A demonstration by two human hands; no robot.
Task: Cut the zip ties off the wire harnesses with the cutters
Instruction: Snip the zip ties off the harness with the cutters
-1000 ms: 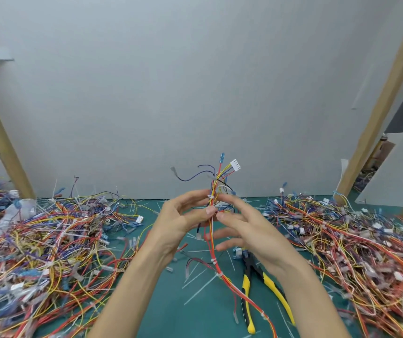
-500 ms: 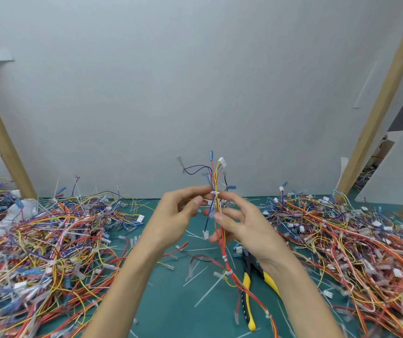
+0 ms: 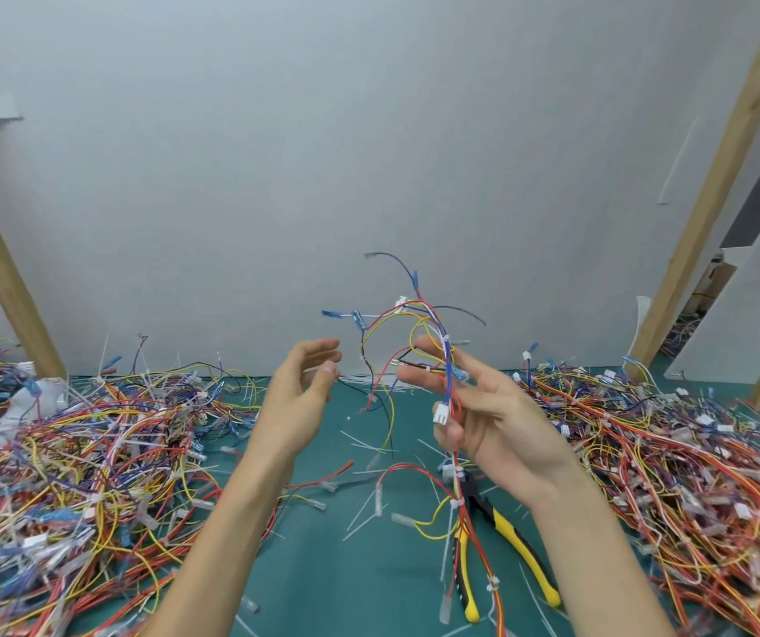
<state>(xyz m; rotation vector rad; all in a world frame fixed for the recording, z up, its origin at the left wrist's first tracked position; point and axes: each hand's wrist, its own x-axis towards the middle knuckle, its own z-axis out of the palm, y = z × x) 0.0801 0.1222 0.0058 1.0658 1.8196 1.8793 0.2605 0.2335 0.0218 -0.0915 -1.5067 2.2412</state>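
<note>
1 harness [image 3: 447, 374] held mid-air, centre-right, over the green mat [image 3: 345, 590]. 3 white zip ties seen on it: 1 [image 3: 443, 337] above the fingers, 2 lower down the trailing red wires. R hand [image 3: 493, 420] has fingers nearly straight, thumb pinning the wires against them. L hand [image 3: 299, 388] is loosely open, nothing in it, just left of the harness. 1 pair of cutters [image 3: 520, 549] lies on the mat near the R forearm, untouched. 2 wire piles: left [image 3: 70, 475], right [image 3: 690, 475]. Vs 0.5 s ago: L hand has let go, and the top wires are fanned wider.

Right hand [image 3: 500, 422] holds harness [image 3: 446, 356] above yellow-handled cutters [image 3: 523, 547].
</note>
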